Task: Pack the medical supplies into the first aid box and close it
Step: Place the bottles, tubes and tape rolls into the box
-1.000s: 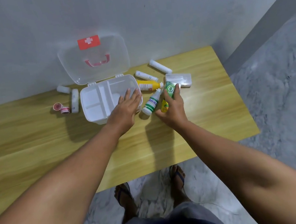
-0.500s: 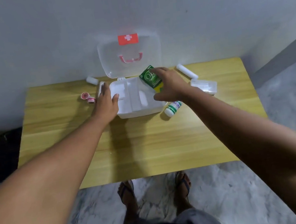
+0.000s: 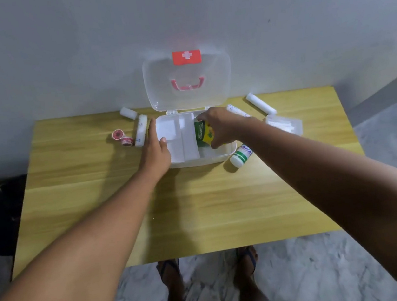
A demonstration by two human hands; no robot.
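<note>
The white first aid box (image 3: pixel 183 157) stands at the back middle of the wooden table (image 3: pixel 189 202), its clear lid (image 3: pixel 213 82) raised against the wall. My right hand (image 3: pixel 222 125) grips a green and yellow packet (image 3: pixel 204 134) inside the box's right compartment. My left hand (image 3: pixel 156 151) lies flat on the box's left rim, holding nothing. A green-banded white bottle (image 3: pixel 240 155) lies just right of the box.
Two red tape rolls (image 3: pixel 122 137) and a white bandage roll (image 3: pixel 141 132) lie left of the box, with a short white roll (image 3: pixel 128 113) behind. More white rolls (image 3: pixel 260 103) and a clear bag (image 3: pixel 285 123) lie on the right. My feet are below the table's front edge.
My right hand carried the green packet from the table beside the box up over it and lowered it into the right compartment. My left hand shifted to the box's left rim.
</note>
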